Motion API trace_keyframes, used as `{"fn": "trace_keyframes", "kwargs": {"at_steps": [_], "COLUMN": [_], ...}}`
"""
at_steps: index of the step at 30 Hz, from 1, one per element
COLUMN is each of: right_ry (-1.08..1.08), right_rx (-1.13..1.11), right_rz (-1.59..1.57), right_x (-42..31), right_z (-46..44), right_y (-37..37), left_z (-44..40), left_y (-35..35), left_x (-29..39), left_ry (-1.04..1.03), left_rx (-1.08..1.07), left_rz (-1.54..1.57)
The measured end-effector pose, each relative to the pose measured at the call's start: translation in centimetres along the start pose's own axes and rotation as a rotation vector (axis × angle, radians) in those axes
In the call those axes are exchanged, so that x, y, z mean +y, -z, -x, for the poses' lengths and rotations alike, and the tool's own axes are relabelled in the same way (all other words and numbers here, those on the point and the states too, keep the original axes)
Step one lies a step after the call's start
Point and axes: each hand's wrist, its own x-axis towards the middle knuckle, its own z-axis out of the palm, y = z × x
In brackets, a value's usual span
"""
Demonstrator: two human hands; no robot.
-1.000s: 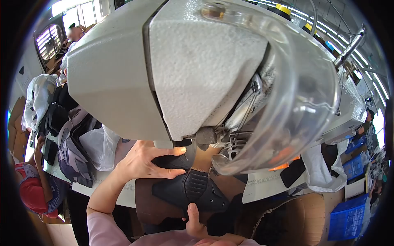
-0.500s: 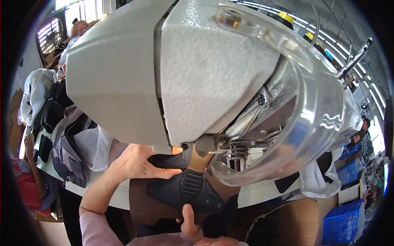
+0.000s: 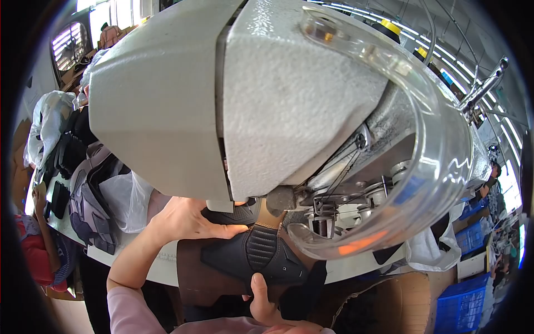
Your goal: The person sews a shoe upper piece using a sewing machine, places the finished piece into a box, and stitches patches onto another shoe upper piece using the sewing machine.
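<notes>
the left grip [image 3: 186,220] is spread: its thumb presses on the black piece [image 3: 228,259], apart from a forefinger partly hidden behind the machine [image 3: 300,106]. the right grip [image 3: 264,306] pinches the near edge of the black piece, thumb on top, fingers mostly hidden underneath. the black piece lies below the machine, its ribbed panel [image 3: 260,250] between the two thumbs, with a tan strip [image 3: 269,219] at its far edge. a brown sheet [image 3: 194,278] shows around it, over the near edge of the worktop [image 3: 136,257]. a clear guard [image 3: 442,145] curves down the machine's right side. to the left are a grey-and-black item [image 3: 89,192], a plastic bag [image 3: 130,203] and a person in red [image 3: 38,259]; to the right, a white bag [image 3: 431,247], a cardboard box [image 3: 411,298] and blue crates [image 3: 460,303].
</notes>
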Motion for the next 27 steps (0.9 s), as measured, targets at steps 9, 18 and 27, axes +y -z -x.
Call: {"fn": "trace_keyframes", "kwargs": {"at_steps": [9, 18, 27], "right_ry": [0.085, 0.114, 0.044], "right_rx": [-0.035, -0.001, 0.094], "right_rz": [-0.001, -0.043, -0.102], "right_x": [-1.6, -1.7, -0.7], "right_z": [-1.0, -1.5, -2.2], "right_y": [-0.5, 0.8, 1.5], "left_z": [0.1, 0.2, 0.9], "left_y": [-0.5, -1.2, -0.3], "left_x": [-0.2, -0.5, -0.9], "left_ry": [-0.035, 0.029, -0.022], "left_rx": [0.076, 0.068, 0.016], "left_rz": [-0.143, -0.096, -0.088]}}
